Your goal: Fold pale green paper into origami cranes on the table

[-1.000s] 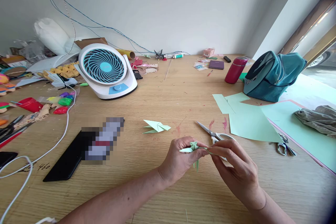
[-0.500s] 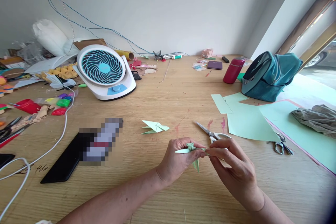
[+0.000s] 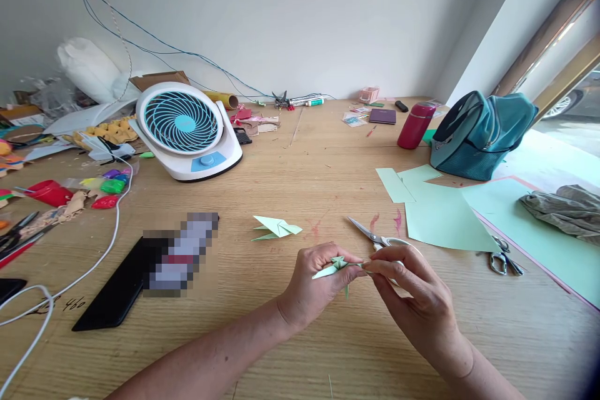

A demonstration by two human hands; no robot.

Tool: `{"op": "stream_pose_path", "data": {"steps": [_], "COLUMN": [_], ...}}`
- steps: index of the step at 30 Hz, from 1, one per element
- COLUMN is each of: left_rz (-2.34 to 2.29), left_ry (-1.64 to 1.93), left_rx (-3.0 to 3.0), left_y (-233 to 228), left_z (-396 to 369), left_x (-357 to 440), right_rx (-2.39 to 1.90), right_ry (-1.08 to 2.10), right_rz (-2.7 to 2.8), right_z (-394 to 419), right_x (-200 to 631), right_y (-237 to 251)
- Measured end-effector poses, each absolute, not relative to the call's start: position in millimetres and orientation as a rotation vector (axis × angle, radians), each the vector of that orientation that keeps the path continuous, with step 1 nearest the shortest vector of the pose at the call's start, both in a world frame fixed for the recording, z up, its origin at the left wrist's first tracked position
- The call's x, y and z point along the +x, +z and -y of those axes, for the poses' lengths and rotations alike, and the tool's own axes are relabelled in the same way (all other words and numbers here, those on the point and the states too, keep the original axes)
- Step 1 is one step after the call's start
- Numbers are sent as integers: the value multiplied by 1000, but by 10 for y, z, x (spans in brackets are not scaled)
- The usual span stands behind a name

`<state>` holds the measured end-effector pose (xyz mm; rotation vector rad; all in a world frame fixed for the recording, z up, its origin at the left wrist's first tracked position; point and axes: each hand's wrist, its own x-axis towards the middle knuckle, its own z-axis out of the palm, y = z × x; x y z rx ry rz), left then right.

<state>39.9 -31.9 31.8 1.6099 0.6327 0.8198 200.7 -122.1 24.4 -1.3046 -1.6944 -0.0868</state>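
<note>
Between my hands is a small folded piece of pale green paper (image 3: 332,269), with narrow points sticking out. My left hand (image 3: 315,281) pinches it between thumb and fingers. At its right end the fingertips of my right hand (image 3: 417,294) are closed on a thin tip of the same paper, mostly hidden by the fingers. A second pale green folded paper piece (image 3: 277,227) lies on the table, ahead and to the left of my hands. Scissors with white handles (image 3: 375,237) lie just beyond my right hand, their blades pointing away to the left.
Green paper sheets (image 3: 450,215) and another pair of scissors (image 3: 499,262) lie to the right, near a teal bag (image 3: 482,134) and a red bottle (image 3: 416,126). At left stand a white fan (image 3: 213,162), a black tablet-like slab (image 3: 112,290) and a white cable (image 3: 105,250).
The folded paper has tilted in my fingers, so its lower point shows shorter and narrower. Both hands have shifted very slightly left and keep their pinch.
</note>
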Motion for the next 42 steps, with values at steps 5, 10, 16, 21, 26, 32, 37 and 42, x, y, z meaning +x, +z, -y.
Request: {"op": "stream_pose_path", "data": {"steps": [5, 10, 16, 21, 26, 32, 37, 42], "left_rz": [-578, -521, -420, -309, -270, -223, -159, -164], "left_ry": [896, 963, 1016, 989, 948, 911, 895, 859], "left_rx": [1755, 1829, 1945, 2062, 2131, 2198, 2228, 2237], "left_y": [313, 315, 325, 326, 318, 360, 376, 339], "left_z": [315, 288, 256, 231, 217, 200, 188, 174], "left_x": [375, 375, 363, 341, 332, 328, 328, 325], "right_rx": [-1315, -1308, -1350, -1362, -1361, -1388, -1454, -1555], "right_ry": [-17, 108, 839, 1122, 1139, 1190, 1115, 856], "right_rz": [1745, 1659, 1279, 1196, 1207, 1282, 1429, 1570], "right_z": [1204, 1213, 1185, 1151, 1137, 1135, 1160, 1192], "right_x": [2012, 1998, 2064, 2134, 2142, 2198, 2241, 2190], "right_y": [211, 196, 286, 309, 343, 324, 341, 435]}}
